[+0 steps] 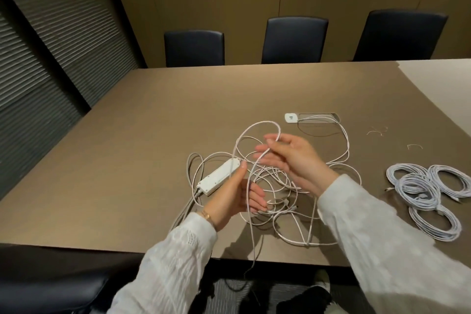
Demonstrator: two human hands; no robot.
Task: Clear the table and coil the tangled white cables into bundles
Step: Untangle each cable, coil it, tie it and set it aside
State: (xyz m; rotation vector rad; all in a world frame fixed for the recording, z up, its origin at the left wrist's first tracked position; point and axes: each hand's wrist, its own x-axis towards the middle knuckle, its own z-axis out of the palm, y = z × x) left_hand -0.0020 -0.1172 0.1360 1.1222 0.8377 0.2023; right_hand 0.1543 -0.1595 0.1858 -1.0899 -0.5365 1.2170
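Tangled white cables (275, 186): a loose heap of thin overlapping loops lying on the brown bench (127, 160), near its front edge and about midway across; one strand trails over that edge toward the floor. White power strip (219, 176): long and flat, lying at an angle at the left side of the heap, cords leaving its near end. Raised cable loop (257, 130): one strand lifted off the heap in a wide arc between both hands. Left hand (237, 199): held above the heap beside the strip, thumb up, fingers curled round the strand that runs down past the bench edge; a bracelet shows at the wrist below a white sleeve. Right hand (288, 155): over the middle of the heap, palm turned leftward, fingers straight and spread, the top of the raised loop draped across thumb and forefinger; whether they pinch it cannot be told, as the fingers are blurred. Coiled cable bundles (430, 191): several finished round coils of white cable, touching and partly overlapping, lying on the bench well to the right of the heap. White plug adapter (291, 118): beyond the heap, at the left end of a recessed slot in the bench top, a thin cable running from it round to the heap. Three dark chairs (295, 41): lined up along the far side of the bench.
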